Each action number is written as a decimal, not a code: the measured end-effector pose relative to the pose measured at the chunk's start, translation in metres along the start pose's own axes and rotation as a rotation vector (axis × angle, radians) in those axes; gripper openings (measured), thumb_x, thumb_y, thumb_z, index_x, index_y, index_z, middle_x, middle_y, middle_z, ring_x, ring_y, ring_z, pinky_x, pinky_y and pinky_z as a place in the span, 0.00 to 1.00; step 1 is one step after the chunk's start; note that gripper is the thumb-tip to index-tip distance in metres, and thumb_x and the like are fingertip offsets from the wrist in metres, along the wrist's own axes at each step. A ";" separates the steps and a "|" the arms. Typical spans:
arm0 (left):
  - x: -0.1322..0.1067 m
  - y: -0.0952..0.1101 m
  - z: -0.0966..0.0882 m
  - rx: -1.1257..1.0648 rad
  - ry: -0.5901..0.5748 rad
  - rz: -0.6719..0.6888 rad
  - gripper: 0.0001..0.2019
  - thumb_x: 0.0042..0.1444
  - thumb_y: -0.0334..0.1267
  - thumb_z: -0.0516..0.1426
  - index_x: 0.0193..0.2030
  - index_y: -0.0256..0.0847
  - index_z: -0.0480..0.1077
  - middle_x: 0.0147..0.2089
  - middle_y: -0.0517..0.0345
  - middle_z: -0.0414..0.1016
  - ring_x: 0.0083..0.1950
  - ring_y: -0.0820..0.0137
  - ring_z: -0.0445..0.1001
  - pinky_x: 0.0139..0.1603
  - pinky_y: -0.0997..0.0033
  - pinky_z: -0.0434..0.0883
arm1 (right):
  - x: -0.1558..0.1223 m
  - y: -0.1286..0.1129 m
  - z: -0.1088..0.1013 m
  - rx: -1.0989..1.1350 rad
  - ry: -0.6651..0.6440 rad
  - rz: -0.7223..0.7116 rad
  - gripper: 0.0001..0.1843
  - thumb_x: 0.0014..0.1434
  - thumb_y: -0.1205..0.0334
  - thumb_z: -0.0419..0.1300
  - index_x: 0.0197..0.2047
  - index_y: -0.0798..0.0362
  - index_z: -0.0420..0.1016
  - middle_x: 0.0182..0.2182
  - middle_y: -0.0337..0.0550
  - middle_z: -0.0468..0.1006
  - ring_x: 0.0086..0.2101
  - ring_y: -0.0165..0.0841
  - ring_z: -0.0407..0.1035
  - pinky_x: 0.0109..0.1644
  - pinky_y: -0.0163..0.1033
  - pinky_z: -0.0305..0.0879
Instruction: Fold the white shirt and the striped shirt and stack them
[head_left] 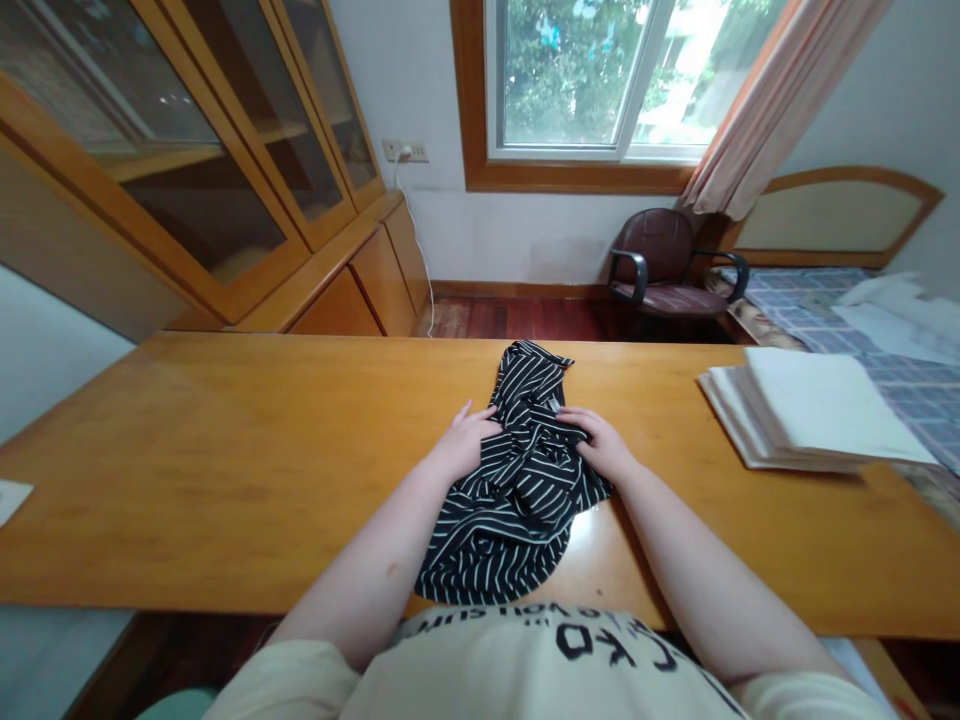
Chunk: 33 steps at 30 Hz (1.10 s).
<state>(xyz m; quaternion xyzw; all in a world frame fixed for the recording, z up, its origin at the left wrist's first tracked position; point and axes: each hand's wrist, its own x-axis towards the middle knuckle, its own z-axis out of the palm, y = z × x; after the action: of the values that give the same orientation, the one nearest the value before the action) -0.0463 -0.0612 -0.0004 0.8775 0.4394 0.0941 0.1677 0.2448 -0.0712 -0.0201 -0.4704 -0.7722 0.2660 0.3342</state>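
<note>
A crumpled black garment with white stripes [525,490], which looks like a shirt, lies on the wooden table [262,450] in front of me. A small white label shows near its upper right part. My left hand [469,440] rests at the garment's left edge, with its fingers apart and the tips touching the cloth. On the opposite side, my right hand [600,442] lies with fingers stretched over the fabric near the label. The garment is bunched and twisted between both hands, and its wider striped hem spreads toward my body.
A stack of white folded sheets or boards [817,410] sits at the table's right. Beyond the table are a brown armchair [664,265], a bed with a plaid cover [885,350] and a glass-door cabinet [330,250]. A white paper corner [11,498] shows at far left.
</note>
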 end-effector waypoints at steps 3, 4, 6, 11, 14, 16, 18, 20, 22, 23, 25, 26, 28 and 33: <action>-0.002 0.002 -0.003 0.010 0.038 0.017 0.15 0.58 0.30 0.49 0.47 0.46 0.73 0.48 0.57 0.77 0.55 0.68 0.71 0.67 0.56 0.53 | 0.003 0.006 0.001 -0.033 0.172 0.152 0.31 0.45 0.72 0.52 0.55 0.53 0.69 0.52 0.49 0.73 0.53 0.39 0.66 0.59 0.51 0.60; -0.002 0.002 -0.004 0.021 0.042 -0.012 0.15 0.59 0.31 0.49 0.47 0.45 0.73 0.47 0.55 0.77 0.52 0.68 0.73 0.64 0.59 0.58 | 0.004 0.009 0.001 -0.024 0.223 0.216 0.30 0.46 0.71 0.52 0.55 0.55 0.69 0.51 0.50 0.74 0.52 0.39 0.68 0.57 0.50 0.62; -0.002 0.000 -0.006 0.044 0.043 -0.083 0.15 0.61 0.35 0.48 0.48 0.45 0.73 0.47 0.53 0.77 0.50 0.65 0.74 0.57 0.62 0.65 | 0.005 0.014 0.002 0.025 0.312 0.316 0.28 0.48 0.69 0.53 0.55 0.56 0.68 0.49 0.52 0.76 0.49 0.39 0.70 0.54 0.49 0.65; -0.003 -0.003 -0.005 0.103 0.041 -0.287 0.21 0.64 0.45 0.44 0.60 0.45 0.65 0.51 0.49 0.76 0.49 0.60 0.75 0.48 0.62 0.69 | 0.004 0.021 -0.003 0.134 0.468 0.422 0.17 0.50 0.63 0.54 0.43 0.56 0.74 0.39 0.49 0.78 0.41 0.39 0.72 0.48 0.47 0.67; -0.003 -0.001 -0.005 0.155 -0.007 -0.433 0.25 0.64 0.48 0.43 0.65 0.44 0.58 0.48 0.45 0.77 0.46 0.56 0.76 0.44 0.60 0.69 | 0.003 0.023 -0.006 0.140 0.576 0.425 0.13 0.48 0.60 0.56 0.36 0.55 0.75 0.36 0.48 0.78 0.39 0.39 0.71 0.47 0.46 0.67; -0.004 0.000 -0.007 0.176 -0.017 -0.468 0.25 0.63 0.50 0.44 0.63 0.44 0.61 0.45 0.44 0.78 0.45 0.55 0.76 0.43 0.59 0.69 | 0.003 0.023 -0.008 0.189 0.640 0.451 0.13 0.48 0.60 0.57 0.37 0.55 0.74 0.35 0.47 0.77 0.37 0.38 0.71 0.44 0.45 0.68; -0.006 0.001 -0.010 0.192 0.014 -0.423 0.22 0.62 0.50 0.45 0.54 0.44 0.70 0.43 0.46 0.78 0.46 0.55 0.75 0.46 0.57 0.69 | 0.003 0.022 -0.007 0.285 0.645 0.485 0.15 0.49 0.59 0.56 0.40 0.54 0.72 0.33 0.46 0.77 0.33 0.37 0.71 0.39 0.44 0.69; -0.008 0.000 -0.013 0.202 0.063 -0.301 0.19 0.61 0.49 0.48 0.43 0.43 0.75 0.45 0.47 0.76 0.53 0.55 0.71 0.54 0.55 0.65 | 0.003 0.020 -0.006 0.365 0.593 0.461 0.19 0.51 0.57 0.56 0.46 0.54 0.70 0.34 0.46 0.77 0.33 0.37 0.72 0.38 0.43 0.70; -0.009 -0.001 -0.014 0.191 0.069 -0.182 0.14 0.59 0.46 0.51 0.40 0.42 0.74 0.55 0.48 0.71 0.61 0.55 0.64 0.61 0.53 0.59 | 0.002 0.019 -0.004 0.379 0.484 0.391 0.22 0.52 0.56 0.57 0.50 0.53 0.68 0.40 0.47 0.78 0.39 0.38 0.72 0.44 0.45 0.69; -0.010 -0.002 -0.014 0.171 0.049 -0.149 0.12 0.58 0.44 0.53 0.42 0.42 0.73 0.60 0.49 0.67 0.63 0.56 0.61 0.63 0.54 0.56 | 0.002 0.018 -0.004 0.367 0.408 0.355 0.23 0.51 0.56 0.57 0.51 0.53 0.68 0.42 0.47 0.78 0.42 0.39 0.72 0.48 0.47 0.68; -0.010 -0.004 -0.011 0.127 0.005 -0.144 0.15 0.57 0.41 0.53 0.50 0.43 0.70 0.66 0.48 0.60 0.65 0.58 0.58 0.64 0.55 0.56 | 0.001 0.016 -0.003 0.316 0.256 0.291 0.23 0.51 0.59 0.57 0.51 0.53 0.69 0.46 0.47 0.77 0.46 0.40 0.70 0.53 0.49 0.65; -0.010 -0.004 -0.009 0.113 0.003 -0.166 0.18 0.57 0.41 0.53 0.54 0.42 0.67 0.66 0.47 0.58 0.65 0.59 0.59 0.63 0.56 0.57 | 0.000 0.014 -0.004 0.284 0.194 0.260 0.23 0.51 0.61 0.56 0.52 0.53 0.69 0.48 0.47 0.76 0.48 0.40 0.69 0.55 0.49 0.63; -0.009 -0.004 -0.004 0.114 0.043 -0.224 0.22 0.60 0.43 0.51 0.60 0.41 0.61 0.66 0.45 0.58 0.64 0.58 0.59 0.62 0.55 0.57 | -0.001 0.010 -0.005 0.223 0.097 0.206 0.29 0.50 0.64 0.55 0.57 0.53 0.66 0.51 0.47 0.74 0.51 0.40 0.67 0.58 0.49 0.61; -0.006 -0.008 -0.001 0.172 0.142 -0.403 0.32 0.62 0.52 0.46 0.67 0.34 0.51 0.59 0.38 0.67 0.59 0.54 0.64 0.57 0.53 0.60 | -0.001 0.003 -0.005 0.129 -0.061 0.191 0.33 0.45 0.68 0.58 0.57 0.51 0.67 0.50 0.45 0.75 0.49 0.40 0.69 0.56 0.46 0.63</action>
<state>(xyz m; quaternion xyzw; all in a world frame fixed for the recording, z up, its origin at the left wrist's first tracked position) -0.0561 -0.0608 -0.0024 0.7742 0.6229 0.0827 0.0765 0.2513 -0.0702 -0.0194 -0.5111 -0.7150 0.3599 0.3132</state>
